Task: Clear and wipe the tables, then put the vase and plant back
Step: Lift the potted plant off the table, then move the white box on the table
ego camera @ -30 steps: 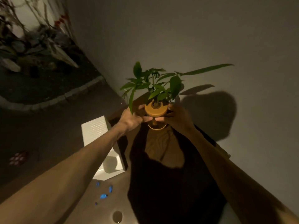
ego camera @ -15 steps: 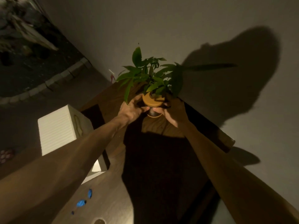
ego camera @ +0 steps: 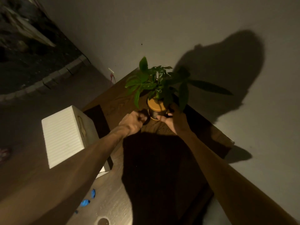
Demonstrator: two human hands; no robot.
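A small green plant (ego camera: 151,82) grows in an orange pot (ego camera: 156,106) with a saucer under it. The pot rests on the dark wooden table (ego camera: 116,101), near the far corner by the wall. My right hand (ego camera: 172,119) holds the pot's right side low down, fingers wrapped round it. To the pot's left is my left hand (ego camera: 133,121), fingers curled, with a dark gap between it and the pot. A heavy shadow covers the table's middle. No vase is in view.
A white ribbed box (ego camera: 65,135) stands on the floor left of the table. Small blue bits (ego camera: 85,202) and a round dark spot (ego camera: 103,221) lie on a paler surface at the near left. The grey wall (ego camera: 178,30) runs right behind the plant.
Both hands have lowered the pot onto the table. My left hand has come off its side and curled up. The view has tilted downward.
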